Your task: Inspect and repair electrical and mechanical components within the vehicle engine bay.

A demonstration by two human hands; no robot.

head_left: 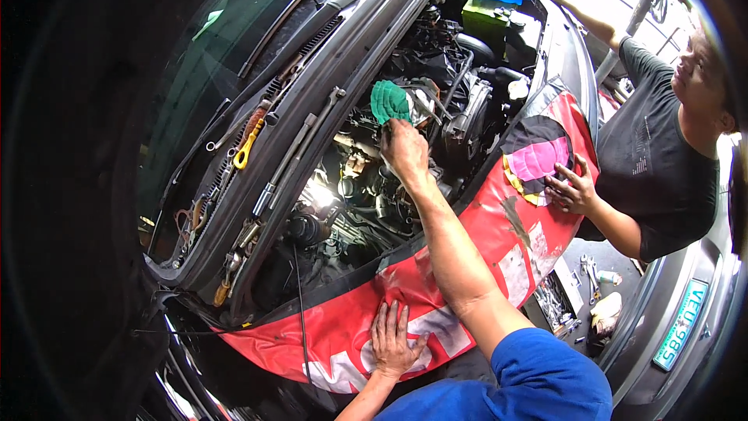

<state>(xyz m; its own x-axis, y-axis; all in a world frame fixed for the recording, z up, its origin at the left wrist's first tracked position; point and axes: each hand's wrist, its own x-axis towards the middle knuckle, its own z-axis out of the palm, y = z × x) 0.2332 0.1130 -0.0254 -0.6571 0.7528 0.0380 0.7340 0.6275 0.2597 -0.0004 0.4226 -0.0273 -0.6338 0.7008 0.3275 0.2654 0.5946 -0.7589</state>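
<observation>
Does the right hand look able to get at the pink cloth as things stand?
Probably not freely: the right hand is at the green cloth, and a co-worker's hand rests at the edge of the pink cloth.

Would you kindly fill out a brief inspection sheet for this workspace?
Surface: red cover draped along the near edge of the open engine bay; dark smudges on it.
Job's things: green rag over the engine bay.
Clutter: assorted tools along the windshield base; tool tray on the floor.
Left hand: flat on the cover, fingers spread.
Right hand: curled at the rag's lower edge; grip partly hidden.
Cables: thin black cord crossing the cover.
Surroundings: co-worker, one hand at a pink-and-black rag; another car behind.
</observation>
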